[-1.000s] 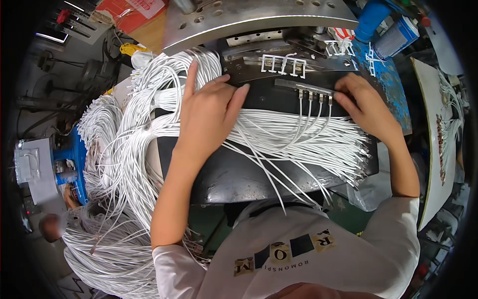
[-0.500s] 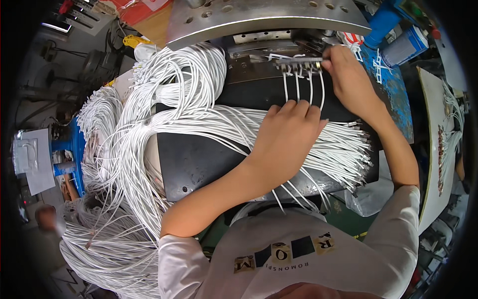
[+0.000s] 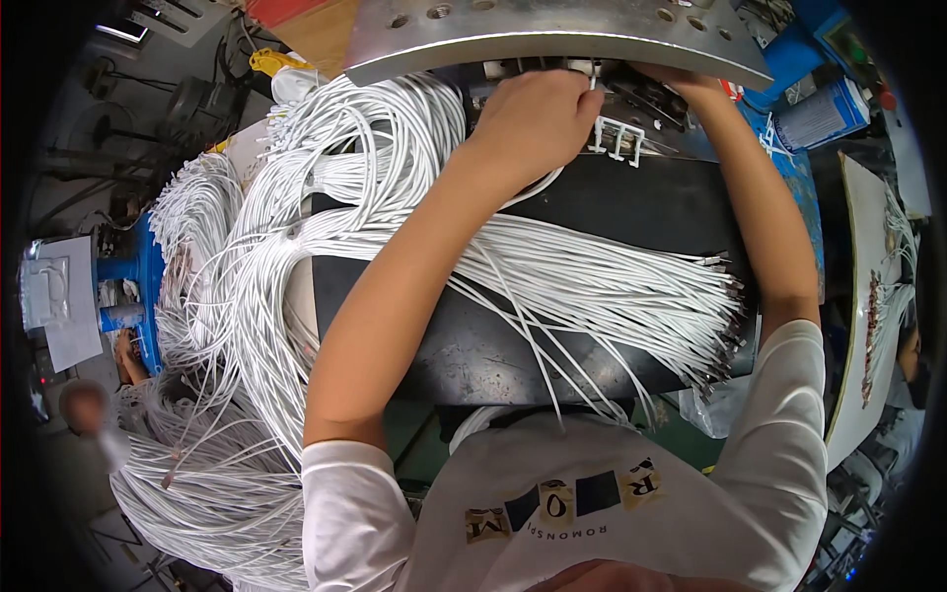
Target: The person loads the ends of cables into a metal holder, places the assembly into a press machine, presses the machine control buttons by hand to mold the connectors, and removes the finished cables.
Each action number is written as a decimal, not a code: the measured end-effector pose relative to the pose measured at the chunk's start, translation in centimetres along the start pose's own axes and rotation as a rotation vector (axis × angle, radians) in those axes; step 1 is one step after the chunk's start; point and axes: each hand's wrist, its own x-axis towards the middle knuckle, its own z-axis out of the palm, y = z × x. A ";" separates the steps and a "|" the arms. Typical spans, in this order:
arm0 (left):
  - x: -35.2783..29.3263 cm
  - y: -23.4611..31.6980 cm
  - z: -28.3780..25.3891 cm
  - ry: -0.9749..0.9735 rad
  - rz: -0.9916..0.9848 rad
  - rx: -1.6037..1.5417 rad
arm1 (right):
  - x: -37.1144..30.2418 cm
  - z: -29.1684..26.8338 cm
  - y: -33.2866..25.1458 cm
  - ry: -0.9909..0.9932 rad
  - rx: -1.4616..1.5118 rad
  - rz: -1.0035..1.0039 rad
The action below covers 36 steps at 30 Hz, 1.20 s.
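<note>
My left hand (image 3: 535, 116) is closed at the machine's metal bed, just below the thick steel plate. White cable (image 3: 541, 185) trails out from beneath its palm and wrist; the gripped ends are hidden by the fingers. Under the right part of the steel plate (image 3: 552, 47) reaches my right hand (image 3: 691, 83), its fingers out of sight. Between the hands, a small white branched plastic piece (image 3: 619, 140) lies at the bed's near edge. A dark metal fixture (image 3: 646, 99) sits beside my right hand.
A large fan of white cables (image 3: 612, 286) with metal ends lies across the black tabletop (image 3: 464, 345). More bundles (image 3: 375, 128) are heaped at left and hang down. At right are a blue-and-white can (image 3: 824, 113) and a pale board (image 3: 838, 326) with cables.
My left hand has moved up and left from the row of cables to the machine bed. My right hand has gone under the steel plate, and the bar-shaped fixture with cables is no longer visible.
</note>
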 end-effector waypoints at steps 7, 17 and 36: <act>-2.0 -1.6 1.5 0.203 0.062 0.248 | 2.0 -2.2 -5.9 -0.413 0.005 0.297; -1.6 -3.0 2.6 0.448 0.088 0.495 | 0.6 -3.3 -11.2 -0.148 0.030 0.046; -21.4 6.1 -2.6 0.065 -0.075 0.001 | -11.6 -17.7 -20.3 -0.493 0.293 0.062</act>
